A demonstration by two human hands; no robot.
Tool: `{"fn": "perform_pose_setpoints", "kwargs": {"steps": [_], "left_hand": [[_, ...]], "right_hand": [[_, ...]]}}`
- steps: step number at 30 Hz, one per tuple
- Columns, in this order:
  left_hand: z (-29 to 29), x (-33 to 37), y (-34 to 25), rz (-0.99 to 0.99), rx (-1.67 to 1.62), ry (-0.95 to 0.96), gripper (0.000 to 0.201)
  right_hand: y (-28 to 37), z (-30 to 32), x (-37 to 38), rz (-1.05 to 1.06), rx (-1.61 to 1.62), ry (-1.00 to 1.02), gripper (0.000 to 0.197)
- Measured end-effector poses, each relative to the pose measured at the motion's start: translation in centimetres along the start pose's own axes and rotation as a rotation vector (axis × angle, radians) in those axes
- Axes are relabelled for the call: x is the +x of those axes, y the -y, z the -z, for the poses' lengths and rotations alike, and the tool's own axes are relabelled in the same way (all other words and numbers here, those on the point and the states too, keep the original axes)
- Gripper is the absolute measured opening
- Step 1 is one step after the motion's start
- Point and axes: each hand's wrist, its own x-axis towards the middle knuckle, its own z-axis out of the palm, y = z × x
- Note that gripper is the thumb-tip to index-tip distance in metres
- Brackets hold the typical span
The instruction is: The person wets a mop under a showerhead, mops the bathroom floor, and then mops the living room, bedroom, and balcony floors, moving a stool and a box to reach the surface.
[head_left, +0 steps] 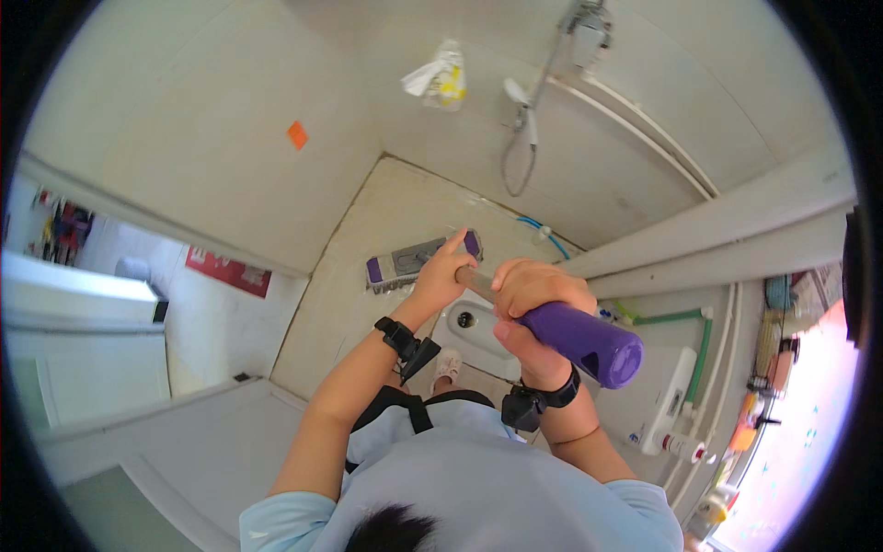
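Note:
A flat mop with a grey and purple head [402, 262] rests on the pale floor, slanting up toward me. My right hand [541, 293] is closed round the pole just below its thick purple grip [583, 340], which points up toward the right. Lower on the pole [480, 283], my left hand [441, 276] is closed on it, with the index finger stretched out along the far side. The left hand and forearm cover part of the pole's lower end. Each wrist wears a black strap with a small black device.
Beneath my hands lies a white squat toilet [494, 344]; my foot [447, 368] stands beside it. A shower head [517, 92] and a plastic bag [446, 81] hang on the far wall. Pipes [635, 131] and a white cistern [655, 405] are at right. A doorway with a red mat [230, 270] opens left.

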Motion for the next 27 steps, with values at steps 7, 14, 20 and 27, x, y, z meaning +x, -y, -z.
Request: {"fn": "perform_pose_setpoints", "kwargs": {"steps": [7,14,20,27], "left_hand": [[5.1,-3.0,5.8,0.179,0.103,-0.128,0.024],[12.3,-5.4,5.7,-0.089,-0.16,-0.024,0.028],[17.1,-4.7,1.1,-0.345,-0.194,-0.211,0.027],[21.1,-4.2,-1.9,-0.324,0.028,0.035,0.01]], "right_hand": [[-9.3,-5.6,-0.7,-0.05,0.187,0.106,0.016],[-13.4,-12.8,-2.4,-0.038,0.072,0.231,0.012],[-8.6,-16.6,0.5,-0.221,0.123,0.186,0.013],[-2.2,-18.6,3.8,-0.025,0.202,0.143,0.013]]}}
